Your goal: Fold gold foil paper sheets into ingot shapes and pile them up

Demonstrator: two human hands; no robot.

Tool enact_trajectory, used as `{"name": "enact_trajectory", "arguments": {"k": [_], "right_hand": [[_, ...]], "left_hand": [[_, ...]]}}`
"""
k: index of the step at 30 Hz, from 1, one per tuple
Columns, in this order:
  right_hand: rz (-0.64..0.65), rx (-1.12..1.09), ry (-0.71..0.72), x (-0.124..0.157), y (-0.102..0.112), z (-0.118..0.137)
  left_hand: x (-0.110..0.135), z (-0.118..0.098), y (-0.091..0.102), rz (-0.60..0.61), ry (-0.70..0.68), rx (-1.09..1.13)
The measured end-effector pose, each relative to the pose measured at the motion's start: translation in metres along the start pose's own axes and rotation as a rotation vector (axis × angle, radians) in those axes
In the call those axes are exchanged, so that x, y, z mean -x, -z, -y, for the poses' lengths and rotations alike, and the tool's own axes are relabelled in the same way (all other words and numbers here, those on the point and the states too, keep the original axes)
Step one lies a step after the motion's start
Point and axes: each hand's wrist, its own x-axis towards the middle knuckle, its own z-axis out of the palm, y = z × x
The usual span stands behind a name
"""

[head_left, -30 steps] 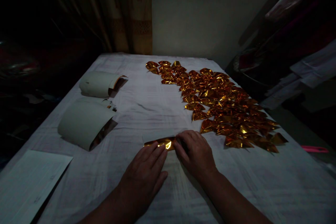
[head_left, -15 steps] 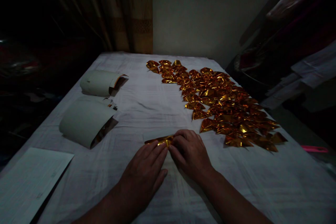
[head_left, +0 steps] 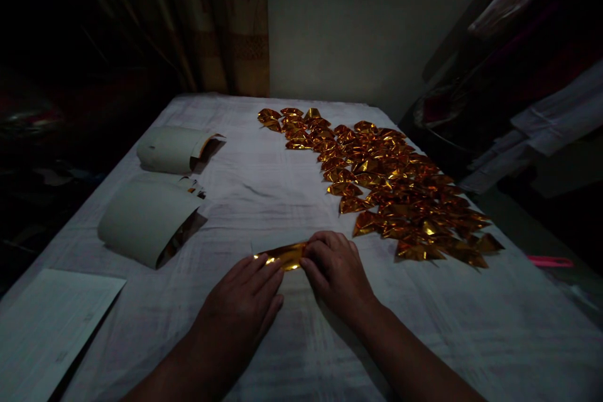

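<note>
A folded strip of gold foil paper (head_left: 293, 255) lies on the cloth-covered table in front of me, with a pale sheet edge behind its left part. My left hand (head_left: 242, 301) rests flat, fingers stretched together over the strip's left half. At the strip's right end, my right hand (head_left: 336, 267) pinches it between thumb and curled fingers. Many folded gold foil pieces (head_left: 372, 166) are heaped to the right, beyond my right hand.
Two curved grey card pieces (head_left: 146, 220) stand arched at the left, one behind the other. A pale sheet or board (head_left: 51, 326) lies at the near left. The white checked cloth (head_left: 264, 201) covers the table. Something pink (head_left: 550, 262) sits past the right edge.
My left hand has slid left along the foil strip, away from my right hand, baring more of its middle. My right hand stays at the strip's right end. The view shifted slightly.
</note>
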Motion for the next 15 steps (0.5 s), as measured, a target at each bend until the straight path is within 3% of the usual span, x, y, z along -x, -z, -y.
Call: {"name": "enact_trajectory", "arguments": {"k": [15], "right_hand": [[0.014, -0.031, -0.011, -0.002, 0.001, -0.005]], "left_hand": [[0.003, -0.010, 0.019, 0.214, 0.120, -0.169]]}}
